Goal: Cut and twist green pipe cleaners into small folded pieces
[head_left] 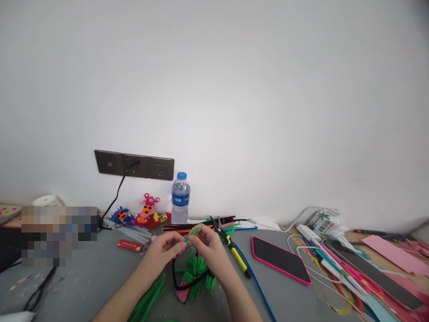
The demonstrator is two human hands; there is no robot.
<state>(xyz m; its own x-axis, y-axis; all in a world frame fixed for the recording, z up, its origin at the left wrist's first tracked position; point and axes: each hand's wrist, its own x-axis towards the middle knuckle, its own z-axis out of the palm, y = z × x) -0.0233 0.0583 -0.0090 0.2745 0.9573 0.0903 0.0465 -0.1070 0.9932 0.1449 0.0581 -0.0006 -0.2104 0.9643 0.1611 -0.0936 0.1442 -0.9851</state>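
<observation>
Both hands meet over the grey table, pinching a short green pipe cleaner (195,231) between them. My left hand (167,247) has thumb and forefinger closed at its lower end. With fingertips closed on the upper part, my right hand (205,241) touches the same piece. Below them lies a bundle of bent green pipe cleaners (196,270) with some pink ones and a black loop (175,277) around or across it. Straight green pipe cleaners (150,298) rest beside my left forearm. Yellow-and-black pliers (237,257) lie just right of my right hand.
A water bottle (180,200) stands against the wall, near small colourful pipe-cleaner figures (147,210). To the right are a pink-cased phone (280,260), white cables and pink scissors (363,281). A red packet (129,245) lies left; black-handled scissors (37,293) sit at far left.
</observation>
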